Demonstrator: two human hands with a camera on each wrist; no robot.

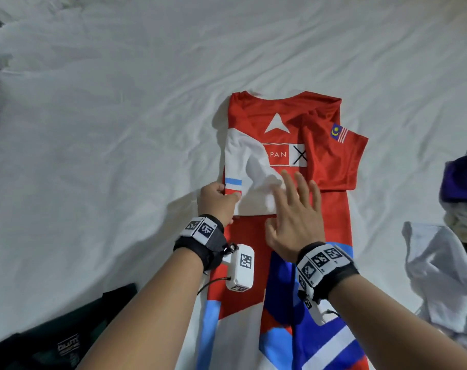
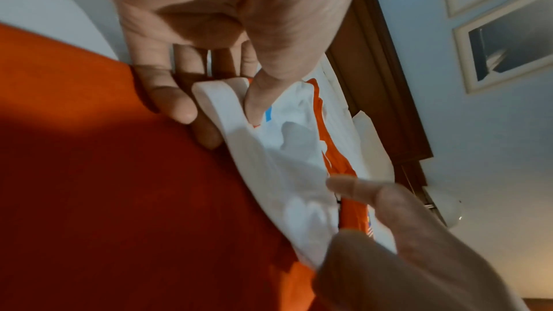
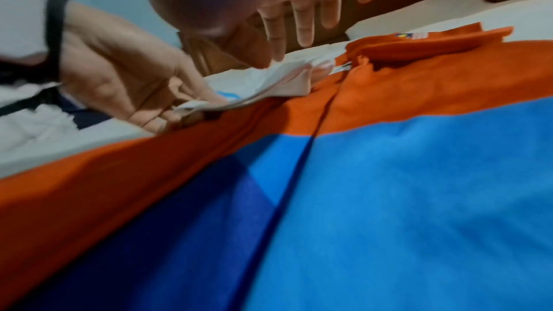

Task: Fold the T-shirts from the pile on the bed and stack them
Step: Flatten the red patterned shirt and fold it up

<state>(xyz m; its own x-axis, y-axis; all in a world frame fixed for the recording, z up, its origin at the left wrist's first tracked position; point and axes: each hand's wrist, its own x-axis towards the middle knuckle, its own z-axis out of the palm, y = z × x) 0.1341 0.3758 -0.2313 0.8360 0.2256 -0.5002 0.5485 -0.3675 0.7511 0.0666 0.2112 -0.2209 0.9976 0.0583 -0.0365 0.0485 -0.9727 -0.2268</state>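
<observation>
Left hand (image 1: 217,200) pinches the cuff of the white sleeve (image 1: 249,180), folded in over the red T-shirt (image 1: 288,121) lying flat on the bed (image 1: 120,116). Right hand (image 1: 293,217) is flat, fingers straight, over the sleeve, grasping nothing. Risk: releasing the cuff before pressing lets slick fabric slide out, spoiling the fold. Legible print: "PAN", 1 "X"

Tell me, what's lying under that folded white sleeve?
Under the white sleeve lies the red shirt's printed back, with "PAN" and an X showing beside it. Any print under the sleeve is hidden. The left hand pinches its cuff.
</observation>
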